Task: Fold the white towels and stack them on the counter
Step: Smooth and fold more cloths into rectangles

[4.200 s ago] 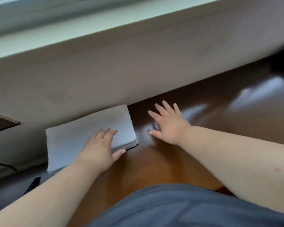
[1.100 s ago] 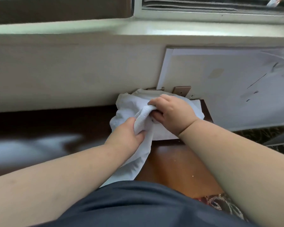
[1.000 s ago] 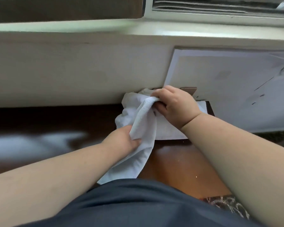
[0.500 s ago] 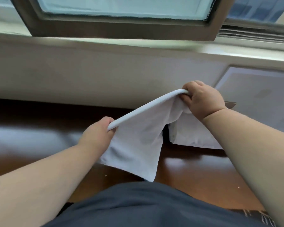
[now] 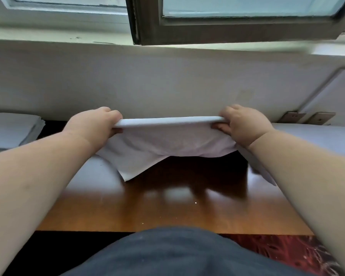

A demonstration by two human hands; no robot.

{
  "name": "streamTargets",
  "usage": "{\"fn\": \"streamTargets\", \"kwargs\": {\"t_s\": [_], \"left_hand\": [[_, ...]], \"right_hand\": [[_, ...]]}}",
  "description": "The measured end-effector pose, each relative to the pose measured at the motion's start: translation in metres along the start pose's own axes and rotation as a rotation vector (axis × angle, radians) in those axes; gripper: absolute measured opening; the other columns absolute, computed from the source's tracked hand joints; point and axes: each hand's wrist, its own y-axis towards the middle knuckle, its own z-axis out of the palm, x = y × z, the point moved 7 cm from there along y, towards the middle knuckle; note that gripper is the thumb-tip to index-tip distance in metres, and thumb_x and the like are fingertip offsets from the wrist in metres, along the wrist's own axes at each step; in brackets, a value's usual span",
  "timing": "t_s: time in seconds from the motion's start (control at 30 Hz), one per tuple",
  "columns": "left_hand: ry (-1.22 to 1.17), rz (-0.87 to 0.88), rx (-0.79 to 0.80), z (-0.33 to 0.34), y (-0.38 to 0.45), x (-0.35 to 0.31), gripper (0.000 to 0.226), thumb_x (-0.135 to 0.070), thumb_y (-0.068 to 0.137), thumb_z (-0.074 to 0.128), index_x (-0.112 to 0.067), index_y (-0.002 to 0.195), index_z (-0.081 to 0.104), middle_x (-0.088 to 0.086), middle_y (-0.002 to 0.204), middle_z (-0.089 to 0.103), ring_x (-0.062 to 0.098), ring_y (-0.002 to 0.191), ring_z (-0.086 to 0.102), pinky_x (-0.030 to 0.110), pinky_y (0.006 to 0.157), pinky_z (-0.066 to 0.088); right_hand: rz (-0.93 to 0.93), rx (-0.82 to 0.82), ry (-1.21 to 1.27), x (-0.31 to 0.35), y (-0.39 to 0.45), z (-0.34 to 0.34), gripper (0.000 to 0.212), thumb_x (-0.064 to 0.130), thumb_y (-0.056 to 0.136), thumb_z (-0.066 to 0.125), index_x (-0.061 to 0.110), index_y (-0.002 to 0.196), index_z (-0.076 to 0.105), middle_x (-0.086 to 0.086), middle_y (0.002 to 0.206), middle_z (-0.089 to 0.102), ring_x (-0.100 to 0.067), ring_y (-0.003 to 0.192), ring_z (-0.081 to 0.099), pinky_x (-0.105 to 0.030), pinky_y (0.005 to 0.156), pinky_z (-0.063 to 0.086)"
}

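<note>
- Glossy brown wood makes up the worktop (image 5: 167, 208), which runs along a pale wall under a window (image 5: 237, 20) with a dark frame; two wall sockets (image 5: 307, 117) sit low on the wall at the right.
- Left hand (image 5: 94, 126) and right hand (image 5: 245, 126) are both closed tight on the top edge of one white towel (image 5: 167, 144), one hand at each end.
- That edge is pulled into a straight, level line between the hands, raised above the worktop; the rest of the cloth hangs down in loose folds, and its lowest corner appears to reach the wood, though contact is hard to confirm.
- At the far left, against the wall, lies a flat stack of folded towels (image 5: 12, 128), edges roughly lined up; how many are in it cannot be counted.
- At the right, behind the right forearm, lies more white cloth (image 5: 317, 140), spread less neatly; it looks like the supply not yet folded, though that is a judgement.
- Judged from this, the task is partly done: some towels are folded and stacked, the one in the hands is only stretched out with no fold made in it, and the cloth at the right is waiting.
- What seems left for this towel: lay it flat or bring the ends together, crease it, then set it on the left stack.
</note>
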Motion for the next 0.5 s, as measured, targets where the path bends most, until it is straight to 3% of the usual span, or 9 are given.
{"fn": "streamTargets", "kwargs": {"t_s": [0.13, 0.27, 0.4, 0.5], "left_hand": [[0.064, -0.058, 0.022, 0.011, -0.006, 0.048, 0.009, -0.028, 0.095, 0.053, -0.033, 0.089, 0.048, -0.008, 0.077, 0.036, 0.021, 0.063, 0.047, 0.031, 0.050, 0.037], [0.088, -0.117, 0.105, 0.032, -0.019, 0.087, 0.027, -0.007, 0.085, 0.055, -0.032, 0.090, 0.050, -0.007, 0.081, 0.036, 0.022, 0.073, 0.047, 0.034, 0.053, 0.038], [0.019, -0.068, 0.167, 0.063, -0.025, 0.124, 0.040, 0.002, 0.077, 0.058, -0.032, 0.098, 0.057, -0.006, 0.092, 0.043, 0.021, 0.084, 0.049, 0.038, 0.060, 0.046], [-0.022, -0.029, 0.242, 0.088, -0.029, 0.155, 0.047, 0.003, 0.074, 0.058, -0.034, 0.104, 0.057, -0.006, 0.105, 0.046, 0.020, 0.095, 0.049, 0.040, 0.072, 0.050]], "right_hand": [[-0.086, 0.162, 0.042, 0.042, 0.017, 0.040, 0.040, 0.049, 0.090, 0.064, 0.012, 0.107, 0.061, -0.014, 0.108, 0.060, -0.037, 0.094, 0.061, -0.041, 0.076, 0.045], [-0.034, 0.333, 0.114, 0.080, 0.023, 0.088, 0.037, 0.052, 0.091, 0.060, 0.018, 0.104, 0.058, -0.004, 0.106, 0.057, -0.030, 0.094, 0.060, -0.038, 0.080, 0.048], [0.003, 0.476, 0.145, 0.126, 0.011, 0.138, 0.038, 0.056, 0.090, 0.060, 0.020, 0.092, 0.050, -0.003, 0.096, 0.060, -0.028, 0.090, 0.061, -0.034, 0.073, 0.045], [0.005, 0.545, 0.111, 0.158, -0.009, 0.170, 0.037, 0.058, 0.088, 0.061, 0.024, 0.097, 0.049, 0.000, 0.102, 0.061, -0.024, 0.093, 0.060, -0.031, 0.070, 0.037]]}}
